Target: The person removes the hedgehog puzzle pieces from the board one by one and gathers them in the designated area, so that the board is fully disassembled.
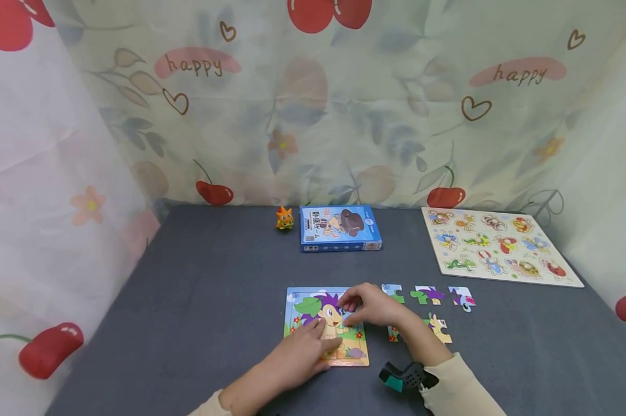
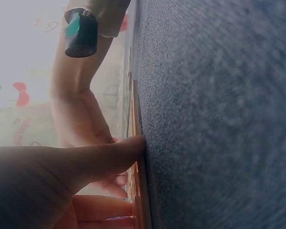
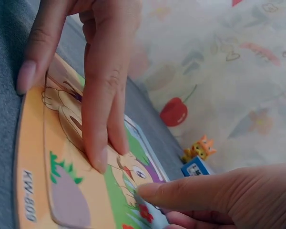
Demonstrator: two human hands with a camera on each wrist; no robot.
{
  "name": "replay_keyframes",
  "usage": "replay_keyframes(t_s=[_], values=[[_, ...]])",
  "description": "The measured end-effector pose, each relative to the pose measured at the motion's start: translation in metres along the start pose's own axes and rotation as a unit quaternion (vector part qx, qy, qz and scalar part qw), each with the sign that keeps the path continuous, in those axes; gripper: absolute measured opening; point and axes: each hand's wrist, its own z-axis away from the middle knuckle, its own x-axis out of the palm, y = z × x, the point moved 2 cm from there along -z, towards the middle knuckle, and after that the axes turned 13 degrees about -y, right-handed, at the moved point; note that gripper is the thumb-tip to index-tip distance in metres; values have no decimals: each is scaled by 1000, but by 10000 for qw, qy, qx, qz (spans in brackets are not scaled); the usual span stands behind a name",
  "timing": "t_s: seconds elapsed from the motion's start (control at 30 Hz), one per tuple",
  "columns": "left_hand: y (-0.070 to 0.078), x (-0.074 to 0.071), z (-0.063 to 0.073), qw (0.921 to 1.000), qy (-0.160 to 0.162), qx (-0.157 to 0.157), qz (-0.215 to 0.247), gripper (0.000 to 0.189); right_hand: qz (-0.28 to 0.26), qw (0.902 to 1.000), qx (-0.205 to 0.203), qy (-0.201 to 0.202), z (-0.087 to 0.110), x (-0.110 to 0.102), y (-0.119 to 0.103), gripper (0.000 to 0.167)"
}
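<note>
A jigsaw board [image 1: 362,352] with a purple-haired hedgehog picture lies flat on the dark table. My left hand [image 1: 304,352] rests on its lower left part with fingers spread; in the right wrist view two of its fingertips [image 3: 99,160] press on the picture while the thumb [image 3: 31,71] lies at the board's edge. Over the right side of the picture, my right hand [image 1: 372,306] has curled fingers and pinches a puzzle piece, mostly hidden, between thumb and fingers. Its thumb tip [image 3: 150,192] is right at the hedgehog's face in the right wrist view.
Several loose jigsaw pieces [image 1: 437,329] lie right of the board, some near my right forearm. Farther back are a small orange toy figure [image 1: 284,218], a blue box [image 1: 340,228] and a white insect board [image 1: 500,248]. Patterned cloth [image 1: 313,144] closes off the back and sides.
</note>
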Motion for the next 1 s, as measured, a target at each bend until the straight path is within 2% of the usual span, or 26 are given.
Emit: replay_keyframes(t_s=[0.2, 0.4, 0.63, 0.87, 1.0], values=[[0, 1, 0, 9998, 84, 54, -166, 38, 131, 9999, 61, 38, -2, 5, -4, 23], [1, 1, 0, 9999, 46, 77, -92, 37, 59, 10000, 60, 51, -2, 6, -3, 19], [1, 0, 1, 9999, 37, 69, -70, 38, -434, 9987, 188, 199, -1, 5, -1, 14], [1, 0, 1, 9999, 91, 48, -93, 39, -1132, 9935, 100, -49, 4, 3, 2, 14], [1, 1, 2, 9999, 96, 38, -89, 39, -1434, 9895, 182, -36, 6, 2, 5, 14]])
